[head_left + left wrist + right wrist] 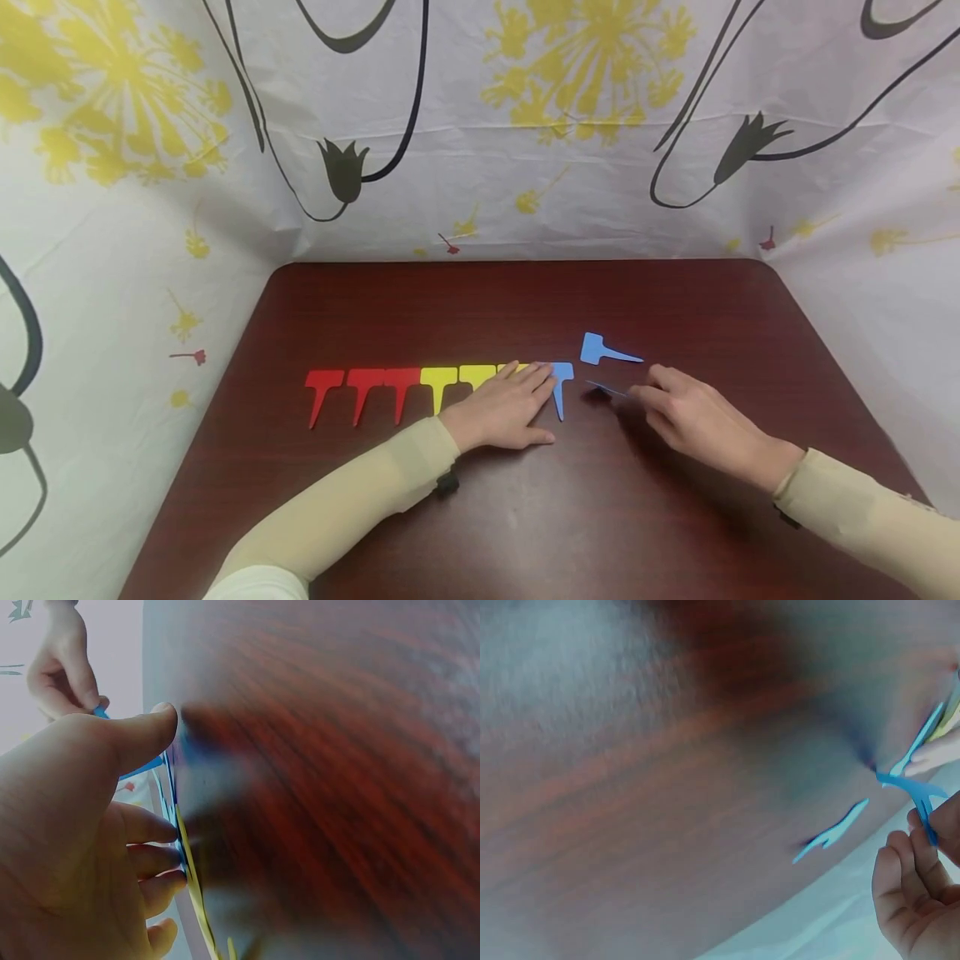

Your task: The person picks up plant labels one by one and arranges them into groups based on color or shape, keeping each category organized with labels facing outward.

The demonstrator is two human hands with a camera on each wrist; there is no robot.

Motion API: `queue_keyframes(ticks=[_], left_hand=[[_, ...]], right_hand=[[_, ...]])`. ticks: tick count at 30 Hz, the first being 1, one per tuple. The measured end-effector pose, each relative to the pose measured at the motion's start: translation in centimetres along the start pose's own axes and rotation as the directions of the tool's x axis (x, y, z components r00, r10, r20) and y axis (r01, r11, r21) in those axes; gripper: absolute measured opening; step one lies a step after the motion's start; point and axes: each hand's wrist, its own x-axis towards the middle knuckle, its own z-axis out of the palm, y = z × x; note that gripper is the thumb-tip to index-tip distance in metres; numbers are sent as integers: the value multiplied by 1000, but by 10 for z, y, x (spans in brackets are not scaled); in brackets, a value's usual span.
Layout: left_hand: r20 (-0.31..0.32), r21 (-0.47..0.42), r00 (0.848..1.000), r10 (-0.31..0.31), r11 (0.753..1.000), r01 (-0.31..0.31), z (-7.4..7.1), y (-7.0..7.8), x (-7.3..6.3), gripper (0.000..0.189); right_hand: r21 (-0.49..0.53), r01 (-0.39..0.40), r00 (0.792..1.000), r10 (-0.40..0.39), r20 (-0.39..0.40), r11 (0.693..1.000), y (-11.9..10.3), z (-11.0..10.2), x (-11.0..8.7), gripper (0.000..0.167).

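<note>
My left hand rests palm down on a row of T-shaped plant labels, its fingers straight across a yellow plant label and the edge of a blue plant label at the row's right end. It partly hides another yellow one. Right of the row, my right hand pinches a second blue plant label between thumb and fingers, tilted just above the table; the head view shows it nearly edge-on. A third blue plant label lies sideways beyond that hand, its stem pointing right.
Left in the row lie red plant labels, stems toward me, then a yellow label. All lie on a dark red-brown wooden table. A white cloth with yellow and grey flower prints hangs around its back and sides.
</note>
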Motion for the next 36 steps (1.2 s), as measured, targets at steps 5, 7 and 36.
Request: queue_keyframes(ticks=[5,7,36], left_hand=[[3,8,1000,0,1000,0,-1,-1,0,90],[1,11,1000,2,1000,-2,-1,-1,0,90],[-21,14,999,-27,1000,27,-4,2,8,75]], right_hand=[[13,10,999,-10,-43,1000,7,-8,7,32],[1,7,999,-7,-45,1000,9,-10,10,44],[-76,31,998,-35,-57,997,14,6,33,19]])
